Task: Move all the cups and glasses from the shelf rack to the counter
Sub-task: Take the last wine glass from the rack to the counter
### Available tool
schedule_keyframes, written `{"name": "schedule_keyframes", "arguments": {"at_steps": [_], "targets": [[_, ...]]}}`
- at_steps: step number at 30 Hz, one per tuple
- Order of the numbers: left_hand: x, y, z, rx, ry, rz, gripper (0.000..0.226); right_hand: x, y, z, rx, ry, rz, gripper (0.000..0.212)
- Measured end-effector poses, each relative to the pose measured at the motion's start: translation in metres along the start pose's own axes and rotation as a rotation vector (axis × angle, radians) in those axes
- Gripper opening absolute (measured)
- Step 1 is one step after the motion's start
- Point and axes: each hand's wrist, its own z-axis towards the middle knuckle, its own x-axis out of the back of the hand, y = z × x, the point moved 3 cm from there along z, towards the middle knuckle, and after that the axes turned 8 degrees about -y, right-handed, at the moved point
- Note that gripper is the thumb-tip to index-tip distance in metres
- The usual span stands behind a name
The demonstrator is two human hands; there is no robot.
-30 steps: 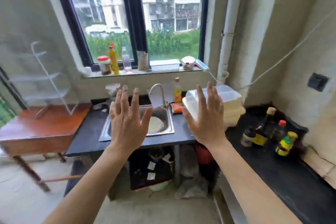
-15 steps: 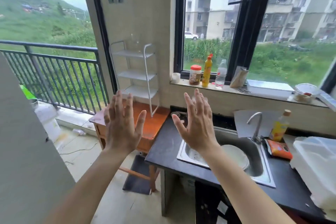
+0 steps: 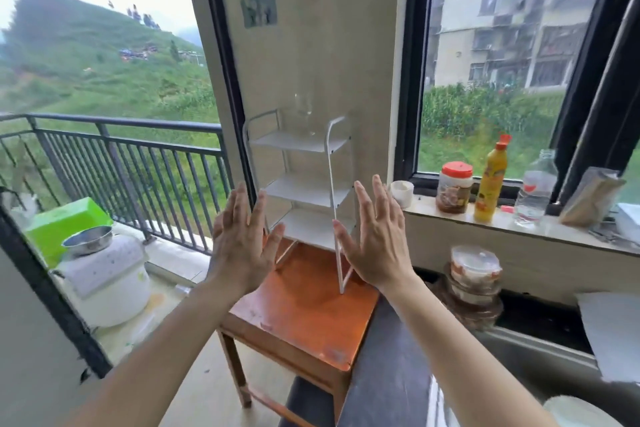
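Observation:
A white three-tier shelf rack stands on a small orange wooden table against the wall. One clear glass stands on the top tier; the two lower tiers look bare. My left hand and my right hand are raised with palms forward and fingers spread, in front of the rack's lower tiers and holding nothing. The dark counter runs along the right below the window.
The window sill holds a white cup, a red-lidded jar, a yellow bottle and a clear bottle. Stacked lidded containers sit on the counter. A rice cooker and railing are at the left.
The view has swung left from the sink to the rack, which is now closer and centred. Both hands stay raised and open in front of me.

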Motion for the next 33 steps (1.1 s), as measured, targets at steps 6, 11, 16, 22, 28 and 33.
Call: {"name": "schedule_keyframes", "arguments": {"at_steps": [6,11,16,22,28,33], "targets": [[0.001,-0.032,0.106,-0.033,0.088,-0.005,0.076,-0.021,0.001,0.116,0.037,0.07,-0.014,0.077],[-0.025,-0.064,0.184,-0.056,0.079,-0.023,0.074,-0.045,0.002,0.186,0.059,0.1,-0.042,0.076],[-0.058,-0.094,0.263,-0.133,0.063,-0.038,0.073,-0.067,0.006,0.243,0.04,0.15,-0.071,0.074],[-0.104,-0.126,0.358,-0.24,-0.035,-0.076,0.072,-0.092,0.003,0.324,-0.059,0.215,-0.087,0.076],[-0.133,-0.146,0.405,-0.276,-0.114,-0.027,0.06,-0.123,-0.004,0.402,-0.159,0.251,0.021,0.08],[-0.141,-0.145,0.408,-0.285,-0.07,-0.02,0.06,-0.155,0.008,0.439,-0.234,0.241,0.18,0.093]]}}
